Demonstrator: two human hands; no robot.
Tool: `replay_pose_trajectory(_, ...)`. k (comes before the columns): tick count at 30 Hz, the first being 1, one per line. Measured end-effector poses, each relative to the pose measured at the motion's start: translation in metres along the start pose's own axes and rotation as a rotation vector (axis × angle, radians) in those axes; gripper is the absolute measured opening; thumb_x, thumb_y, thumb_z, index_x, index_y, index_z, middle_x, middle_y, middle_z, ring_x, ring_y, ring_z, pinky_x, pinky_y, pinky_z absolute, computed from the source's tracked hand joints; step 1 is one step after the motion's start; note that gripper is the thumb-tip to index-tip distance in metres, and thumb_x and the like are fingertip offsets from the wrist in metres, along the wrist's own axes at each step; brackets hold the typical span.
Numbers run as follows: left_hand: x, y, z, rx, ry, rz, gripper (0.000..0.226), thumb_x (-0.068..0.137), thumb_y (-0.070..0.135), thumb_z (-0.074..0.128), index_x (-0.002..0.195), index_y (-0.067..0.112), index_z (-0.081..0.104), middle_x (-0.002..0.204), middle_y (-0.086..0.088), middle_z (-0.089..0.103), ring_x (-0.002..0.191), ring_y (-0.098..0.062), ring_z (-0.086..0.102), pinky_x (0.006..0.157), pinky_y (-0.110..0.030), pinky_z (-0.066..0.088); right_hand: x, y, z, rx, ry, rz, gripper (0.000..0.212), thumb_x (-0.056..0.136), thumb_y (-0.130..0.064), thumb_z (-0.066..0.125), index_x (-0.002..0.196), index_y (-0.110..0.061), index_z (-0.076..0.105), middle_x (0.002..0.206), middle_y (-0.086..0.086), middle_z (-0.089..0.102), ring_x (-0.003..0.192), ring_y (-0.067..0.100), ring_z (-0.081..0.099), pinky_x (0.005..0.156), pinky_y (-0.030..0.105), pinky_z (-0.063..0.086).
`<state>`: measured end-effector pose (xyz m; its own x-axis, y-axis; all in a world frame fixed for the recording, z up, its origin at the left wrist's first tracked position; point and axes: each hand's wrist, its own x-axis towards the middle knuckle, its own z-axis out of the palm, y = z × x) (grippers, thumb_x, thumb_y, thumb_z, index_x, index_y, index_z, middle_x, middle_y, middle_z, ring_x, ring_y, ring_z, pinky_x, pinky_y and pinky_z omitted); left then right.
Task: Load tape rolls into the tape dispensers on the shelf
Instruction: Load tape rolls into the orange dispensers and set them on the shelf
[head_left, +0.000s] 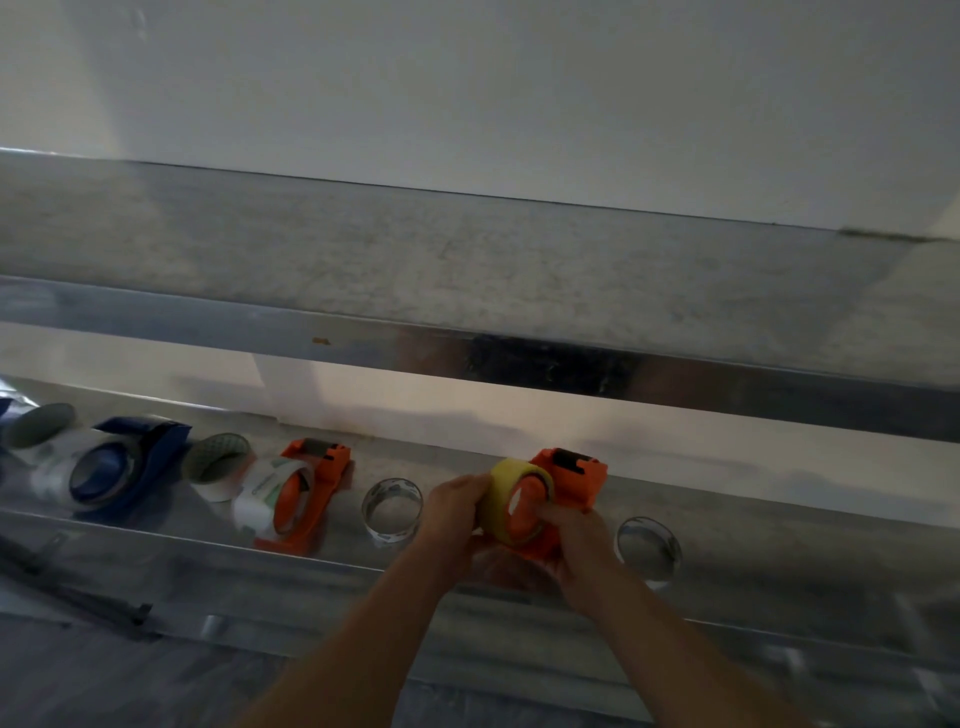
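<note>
An orange tape dispenser (574, 475) sits on the lower metal shelf (753, 525), with a yellow tape roll (506, 486) on its orange hub. My left hand (457, 512) grips the roll from its left side. My right hand (576, 551) holds the dispenser's near end, with the thumb against the hub. Further left lie a second orange dispenser (306, 493) carrying a white printed roll, and a blue dispenser (130, 467) also carrying a white roll.
A clear tape roll (392, 512) stands left of my hands and another clear roll (649, 551) to their right. Two white rolls (218, 465) (41, 423) lie behind the dispensers. An upper steel shelf (467, 291) overhangs the lower one.
</note>
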<state>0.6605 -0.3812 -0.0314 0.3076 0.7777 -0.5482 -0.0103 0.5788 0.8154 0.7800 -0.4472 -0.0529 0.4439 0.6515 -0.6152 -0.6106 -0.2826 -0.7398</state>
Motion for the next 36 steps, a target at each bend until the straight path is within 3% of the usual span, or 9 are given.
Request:
replay_pose_trajectory(3,0.000,-0.007,0.001,0.124,0.029,0.017,0.020,0.092,0.018,0.058,0.083,0.004,0.069,0.088,-0.021,0.064,0.081,-0.029,0.061,0.078,-0.057,0.055,-0.001,0.004,0.003,-0.190,0.037,0.063,0.026,0.078,-0.013,0.071,0.103,-0.014,0.067,0.099,0.014,0.070,0.090,0.030,0.067,0.071,0.043,0.060)
replay_pose_trajectory(6,0.002,-0.014,-0.001,0.145,0.053,0.020,0.020,0.091,0.016,0.060,0.081,0.001,0.068,0.077,-0.017,0.063,0.071,-0.026,0.061,0.065,-0.043,0.055,-0.006,0.006,0.002,-0.373,0.020,0.025,0.014,0.077,-0.007,0.067,0.087,-0.017,0.069,0.086,0.009,0.071,0.077,0.021,0.068,0.068,0.038,0.061)
replay_pose_trajectory(8,0.003,-0.018,-0.002,0.186,0.043,0.026,0.020,0.092,0.016,0.061,0.078,0.004,0.066,0.068,-0.010,0.061,0.062,-0.022,0.060,0.058,-0.034,0.053,-0.005,0.010,0.000,-0.564,0.030,-0.166,0.022,0.079,-0.006,0.065,0.095,-0.020,0.067,0.090,0.003,0.072,0.076,0.014,0.067,0.061,0.026,0.056)
replay_pose_trajectory(11,0.005,-0.022,0.000,0.212,0.020,0.041,0.024,0.092,0.015,0.063,0.070,0.007,0.063,0.061,-0.006,0.058,0.054,-0.016,0.057,0.052,-0.027,0.049,-0.001,0.015,-0.009,-0.949,0.112,-0.629,0.052,0.076,-0.018,0.069,0.126,-0.021,0.054,0.117,-0.005,0.056,0.102,0.012,0.056,0.085,0.026,0.050)
replay_pose_trajectory(14,0.009,-0.025,0.000,0.220,0.022,0.047,0.026,0.089,0.017,0.066,0.065,0.008,0.062,0.059,-0.007,0.056,0.056,-0.017,0.054,0.058,-0.031,0.046,-0.006,0.006,-0.011,-1.253,-0.111,-0.964,0.045,0.069,-0.026,0.065,0.113,-0.025,0.058,0.111,-0.007,0.052,0.099,0.011,0.047,0.083,0.020,0.042)
replay_pose_trajectory(19,0.009,-0.025,-0.008,0.122,-0.047,-0.028,0.015,0.085,0.002,0.057,0.078,-0.002,0.070,0.065,-0.013,0.063,0.057,-0.020,0.061,0.057,-0.033,0.052,-0.004,-0.012,-0.003,-1.640,-0.182,-0.944,0.032,0.071,-0.038,0.061,0.099,-0.024,0.066,0.106,-0.005,0.060,0.097,0.019,0.054,0.077,0.032,0.047)
replay_pose_trajectory(26,0.006,-0.027,-0.013,0.218,-0.149,-0.016,0.031,0.075,-0.024,0.042,0.082,-0.006,0.066,0.071,-0.017,0.066,0.056,-0.021,0.066,0.047,-0.028,0.052,-0.002,-0.025,0.011,-1.704,-0.108,-1.000,0.023,0.085,-0.034,0.052,0.069,-0.019,0.058,0.078,-0.004,0.055,0.070,0.017,0.052,0.058,0.030,0.037)
replay_pose_trajectory(30,0.006,-0.025,-0.016,0.212,-0.161,-0.023,0.030,0.077,-0.026,0.042,0.089,-0.010,0.065,0.070,-0.016,0.065,0.052,-0.018,0.067,0.044,-0.026,0.052,-0.007,-0.031,0.014,-1.795,-0.181,-0.984,0.032,0.076,-0.053,0.054,0.080,-0.023,0.063,0.088,-0.006,0.059,0.077,0.015,0.055,0.064,0.031,0.046)
replay_pose_trajectory(36,0.005,-0.026,-0.018,0.242,-0.180,-0.015,0.032,0.076,-0.025,0.042,0.099,-0.016,0.064,0.073,-0.016,0.066,0.055,-0.017,0.068,0.046,-0.025,0.051,-0.008,-0.032,0.018,-1.852,-0.192,-0.968,0.030,0.078,-0.051,0.057,0.078,-0.022,0.064,0.088,-0.003,0.058,0.077,0.016,0.053,0.063,0.031,0.044)
